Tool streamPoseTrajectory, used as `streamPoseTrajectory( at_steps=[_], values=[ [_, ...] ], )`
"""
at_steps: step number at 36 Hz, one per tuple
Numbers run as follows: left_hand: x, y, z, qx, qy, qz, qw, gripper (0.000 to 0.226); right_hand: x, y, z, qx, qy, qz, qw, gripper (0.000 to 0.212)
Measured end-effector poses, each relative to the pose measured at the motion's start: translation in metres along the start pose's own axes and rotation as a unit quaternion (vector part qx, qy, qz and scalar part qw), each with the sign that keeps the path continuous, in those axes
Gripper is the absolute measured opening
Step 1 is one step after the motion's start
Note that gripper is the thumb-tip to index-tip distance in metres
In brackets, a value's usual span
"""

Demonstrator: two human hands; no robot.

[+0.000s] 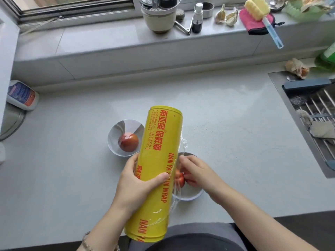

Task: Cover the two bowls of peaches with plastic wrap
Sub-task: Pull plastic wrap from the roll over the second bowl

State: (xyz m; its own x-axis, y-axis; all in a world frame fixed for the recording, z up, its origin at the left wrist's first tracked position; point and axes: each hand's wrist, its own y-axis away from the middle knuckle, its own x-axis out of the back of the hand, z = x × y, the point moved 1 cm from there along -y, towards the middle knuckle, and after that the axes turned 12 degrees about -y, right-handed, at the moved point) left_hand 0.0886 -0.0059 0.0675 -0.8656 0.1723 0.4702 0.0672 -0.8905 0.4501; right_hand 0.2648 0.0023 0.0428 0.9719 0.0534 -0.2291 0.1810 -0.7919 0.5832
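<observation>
Yellow is the colour of the plastic wrap roll [157, 160], which is held tilted above the grey counter [235, 142], its far end turned to about twelve o'clock and its near end to six. The roll is grasped around its middle by the left hand [137, 185]: the thumb [159, 178] is laid across the top and the other fingers are curled under the nine o'clock side. At the three o'clock side of the roll a loose edge of clear film [183, 144] is seen, and it is pinched between the thumb and bent fingers of the right hand [197, 171]. Directly under this hand the near bowl [190, 194] stands, with a peach [180, 178] partly hidden by the fingers. The far bowl [116, 131] is placed at about ten o'clock from the near one, just beside the roll; a second peach [128, 142] lies inside it, and glossy streaks are seen across its opening.
</observation>
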Motion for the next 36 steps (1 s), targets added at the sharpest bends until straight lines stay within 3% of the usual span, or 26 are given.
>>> streamPoseTrajectory(
  at_steps=[8,13,18,26,36],
  values=[
    [-0.002,-0.004,-0.002,0.006,-0.015,-0.025,1.000,0.097,-0.015,0.001,0.011,0.070,-0.068,0.015,0.995,0.020],
    [0.002,-0.007,0.003,0.019,0.083,-0.119,0.989,0.080,-0.014,0.007,0.010,0.106,-0.086,0.060,0.989,0.018],
    [0.003,-0.014,0.007,0.032,0.114,-0.180,0.977,0.082,-0.007,0.008,0.005,0.141,-0.040,0.092,0.985,0.020],
    [-0.005,-0.019,0.011,0.064,0.140,-0.154,0.976,0.093,0.011,0.015,-0.004,0.157,0.007,0.134,0.978,0.020],
    [-0.008,-0.020,0.005,0.068,0.039,-0.013,0.997,0.100,0.023,0.033,-0.004,0.160,0.042,0.175,0.971,0.021]
  ],
)
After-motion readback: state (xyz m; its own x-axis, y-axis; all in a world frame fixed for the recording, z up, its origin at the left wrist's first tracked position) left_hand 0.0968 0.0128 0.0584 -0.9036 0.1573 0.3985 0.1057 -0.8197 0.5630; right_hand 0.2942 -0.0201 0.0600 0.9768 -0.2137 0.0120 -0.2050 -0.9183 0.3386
